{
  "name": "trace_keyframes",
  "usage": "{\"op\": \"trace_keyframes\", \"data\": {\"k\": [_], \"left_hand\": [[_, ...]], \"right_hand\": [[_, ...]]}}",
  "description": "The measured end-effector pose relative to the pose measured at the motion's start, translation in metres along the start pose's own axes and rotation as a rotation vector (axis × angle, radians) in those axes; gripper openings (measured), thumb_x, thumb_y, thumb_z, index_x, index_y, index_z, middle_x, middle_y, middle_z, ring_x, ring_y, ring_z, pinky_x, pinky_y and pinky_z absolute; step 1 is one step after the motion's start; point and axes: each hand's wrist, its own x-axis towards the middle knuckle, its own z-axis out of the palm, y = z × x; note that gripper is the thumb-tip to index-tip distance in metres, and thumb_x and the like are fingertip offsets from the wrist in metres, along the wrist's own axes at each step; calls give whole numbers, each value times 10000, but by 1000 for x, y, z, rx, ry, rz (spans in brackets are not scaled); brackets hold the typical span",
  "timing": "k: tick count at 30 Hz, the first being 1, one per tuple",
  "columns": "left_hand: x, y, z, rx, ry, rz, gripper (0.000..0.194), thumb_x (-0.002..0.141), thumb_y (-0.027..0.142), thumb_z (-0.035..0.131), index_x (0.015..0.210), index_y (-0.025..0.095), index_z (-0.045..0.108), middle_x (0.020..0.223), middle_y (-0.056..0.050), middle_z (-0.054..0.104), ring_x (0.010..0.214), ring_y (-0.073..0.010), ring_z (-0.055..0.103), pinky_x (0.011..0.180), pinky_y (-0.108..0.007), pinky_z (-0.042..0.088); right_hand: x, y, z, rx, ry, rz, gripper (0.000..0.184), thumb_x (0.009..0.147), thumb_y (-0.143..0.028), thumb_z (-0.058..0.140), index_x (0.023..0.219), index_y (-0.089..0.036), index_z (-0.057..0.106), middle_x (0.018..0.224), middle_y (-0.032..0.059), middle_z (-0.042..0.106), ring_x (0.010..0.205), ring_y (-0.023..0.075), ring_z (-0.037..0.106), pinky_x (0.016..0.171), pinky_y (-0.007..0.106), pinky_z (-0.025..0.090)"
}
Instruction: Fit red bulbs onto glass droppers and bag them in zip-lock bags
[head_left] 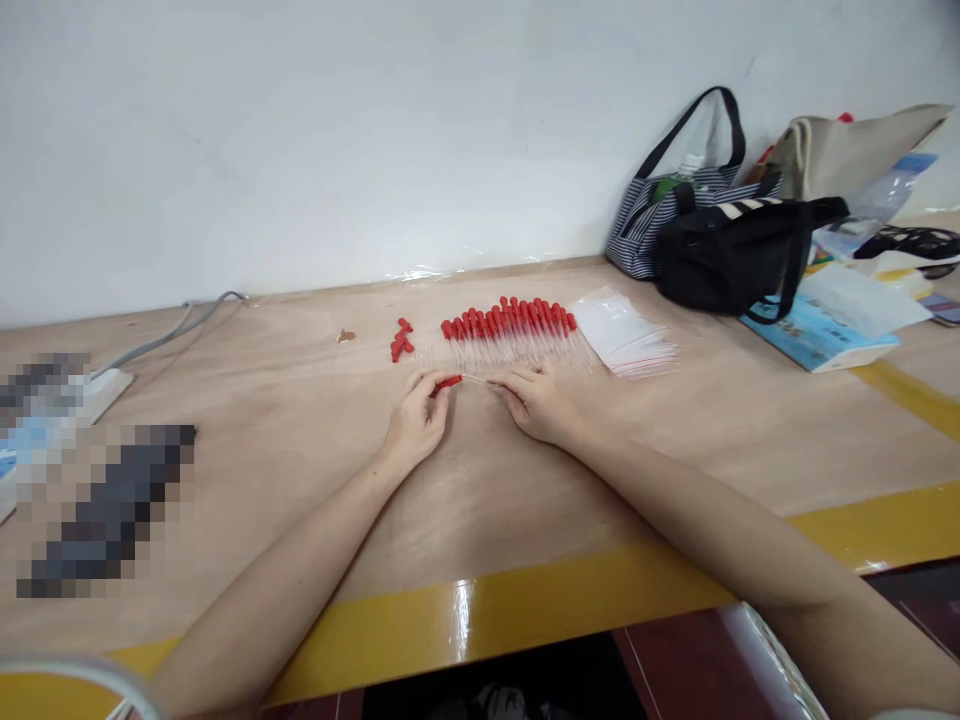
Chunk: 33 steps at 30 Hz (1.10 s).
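Observation:
Over the table, my left hand [421,412] pinches a red rubber dropper bulb [450,382]. A thin clear dropper tube [474,378] runs from the bulb's end to my right hand [541,402], whose fingers are closed on its other end. The tube's tip at the bulb is too small to tell how deep it sits. Just beyond my hands lies a row of droppers [517,330], red bulbs pointing to the wall and clear tubes toward me. Left of them is a small pile of loose red bulbs [402,340], with a few short clear tubes [424,354] beside it.
A stack of clear plastic bags [622,335] lies right of the droppers. Farther right are a striped bag [637,235], a black bag [731,255] and a blue box [817,330]. A grey cable [176,330] and a blurred-out dark object [112,510] are at left.

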Motion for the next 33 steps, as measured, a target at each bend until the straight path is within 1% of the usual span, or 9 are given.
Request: {"op": "trace_keyframes", "data": {"k": [4, 6, 9, 15, 20, 25, 27, 30, 33], "left_hand": [[0, -2, 2, -40, 13, -46, 200, 828, 247, 507, 992, 171, 592, 935, -55, 588, 796, -129, 564, 755, -271, 479], [0, -3, 3, -70, 11, -99, 218, 805, 289, 550, 981, 173, 604, 872, -39, 615, 707, -114, 559, 689, -248, 482], [0, -4, 4, -101, 4, -186, 231, 804, 329, 547, 957, 176, 627, 784, -20, 643, 608, -101, 539, 608, -227, 469], [1, -3, 3, -176, -4, -258, 260, 799, 362, 532, 906, 153, 646, 755, -25, 657, 573, -100, 538, 549, -216, 446], [0, -8, 1, -285, -95, -254, 276, 776, 391, 555, 866, 152, 659, 741, -34, 668, 583, -111, 561, 554, -226, 460], [-3, -9, -1, -282, -180, -195, 236, 774, 363, 570, 858, 163, 665, 789, -43, 685, 677, -137, 614, 620, -245, 494], [-4, -8, -2, -231, -183, -119, 205, 784, 334, 569, 862, 168, 661, 806, -43, 683, 710, -140, 617, 649, -249, 495], [-4, -5, -4, -171, -171, 16, 160, 793, 286, 572, 874, 173, 650, 823, -42, 672, 746, -137, 611, 692, -250, 489], [-4, -2, -6, -151, -170, 94, 136, 796, 267, 574, 872, 175, 640, 813, -40, 663, 721, -126, 602, 677, -240, 485]], "right_hand": [[-1, 1, 2, 11, -9, -13, 253, 903, -259, 384, 995, -187, 609, 972, 51, 671, 801, 146, 586, 745, 307, 292], [0, 0, 3, 27, -4, -15, 251, 901, -256, 386, 984, -179, 609, 957, 51, 674, 789, 144, 586, 756, 309, 287], [0, -2, 5, 69, -8, -16, 248, 898, -254, 385, 969, -174, 609, 923, 45, 676, 761, 137, 580, 763, 308, 286], [-3, -1, 9, 184, -49, -22, 221, 877, -275, 431, 978, -190, 607, 887, 31, 678, 730, 133, 577, 748, 302, 294], [-2, 6, 5, 160, -75, -65, 235, 885, -274, 426, 985, -218, 630, 894, 24, 688, 744, 137, 588, 750, 318, 270], [1, 11, -2, 40, -89, -151, 265, 896, -243, 388, 978, -239, 639, 876, 16, 678, 746, 136, 564, 732, 325, 229], [2, 9, -4, 5, -81, -151, 278, 899, -237, 368, 948, -225, 642, 843, 23, 670, 747, 138, 548, 721, 321, 217], [3, 1, -4, -24, -64, -137, 287, 899, -245, 359, 869, -191, 640, 754, 28, 650, 685, 132, 513, 703, 315, 206], [4, -4, -4, -21, -86, -123, 298, 895, -251, 353, 819, -172, 631, 697, 22, 633, 613, 121, 475, 687, 307, 201]]}}
